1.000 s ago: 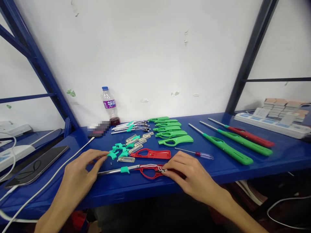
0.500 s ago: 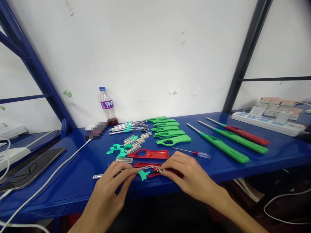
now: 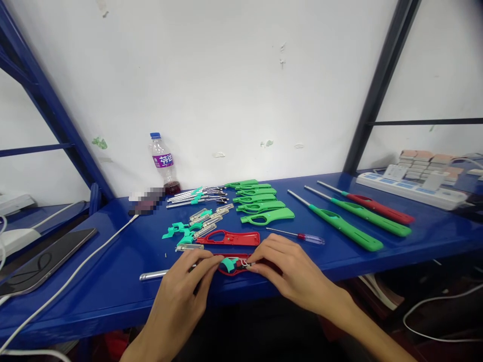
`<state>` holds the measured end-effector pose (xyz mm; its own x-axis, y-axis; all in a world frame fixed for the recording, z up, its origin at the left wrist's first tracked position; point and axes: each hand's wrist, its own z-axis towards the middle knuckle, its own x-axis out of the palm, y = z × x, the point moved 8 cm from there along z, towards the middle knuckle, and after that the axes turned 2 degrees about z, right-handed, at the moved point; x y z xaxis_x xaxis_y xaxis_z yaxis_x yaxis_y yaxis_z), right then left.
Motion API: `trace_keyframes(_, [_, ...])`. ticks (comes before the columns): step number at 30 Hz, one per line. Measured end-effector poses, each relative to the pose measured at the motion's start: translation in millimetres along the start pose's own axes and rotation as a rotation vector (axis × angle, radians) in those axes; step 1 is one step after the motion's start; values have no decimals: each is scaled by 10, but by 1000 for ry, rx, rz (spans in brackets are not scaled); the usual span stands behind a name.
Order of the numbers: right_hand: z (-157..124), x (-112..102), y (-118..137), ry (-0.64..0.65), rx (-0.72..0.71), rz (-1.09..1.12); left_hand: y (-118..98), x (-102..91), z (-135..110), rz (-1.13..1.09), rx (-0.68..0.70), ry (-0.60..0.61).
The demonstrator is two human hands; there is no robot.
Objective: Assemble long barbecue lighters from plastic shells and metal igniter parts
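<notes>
A red lighter shell half lies near the table's front edge, between my hands. My left hand pinches a teal trigger, which sits over the shell's finger opening. A metal lighter tube sticks out to the left from under this hand. My right hand pinches a small dark igniter part with white wires at the shell's right portion; the fingers partly hide it. Just behind lies a second red shell half. Close to my right hand rests a screwdriver with a clear purple handle.
Green shell halves, metal tubes with wires, clear fuel tanks and teal triggers lie behind. Assembled lighters are at right, near a power strip. A bottle and phone are at left.
My left hand has shifted slightly right, and the teal trigger has come down into the shell's opening. The wires are now bunched closer to my right fingertips. The view has shifted slightly.
</notes>
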<state>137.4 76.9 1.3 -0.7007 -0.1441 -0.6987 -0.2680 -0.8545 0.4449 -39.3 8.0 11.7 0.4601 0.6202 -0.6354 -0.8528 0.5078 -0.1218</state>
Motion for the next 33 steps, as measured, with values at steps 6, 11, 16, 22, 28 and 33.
trace_keyframes(6, [-1, -8, -9, -11, 11, -5, -30, 3, -3, -62, -27, 15])
trace_keyframes(11, [-9, -3, -20, -17, 0, -2, -28, 41, -45, -55, -40, 34])
trace_keyframes(16, [-1, -8, 19, -5, -41, 33, -49, 60, -46, -43, -23, 25])
trace_keyframes(22, [24, -54, 66, -21, -58, 117, -92, 58, -29, -38, 7, -7])
trace_keyframes(28, [45, -84, 31, -47, -26, 249, -107, 26, 5, -30, 19, -43])
trace_keyframes(33, [79, -106, -29, -98, 34, 282, -90, 6, 66, 35, 58, -50])
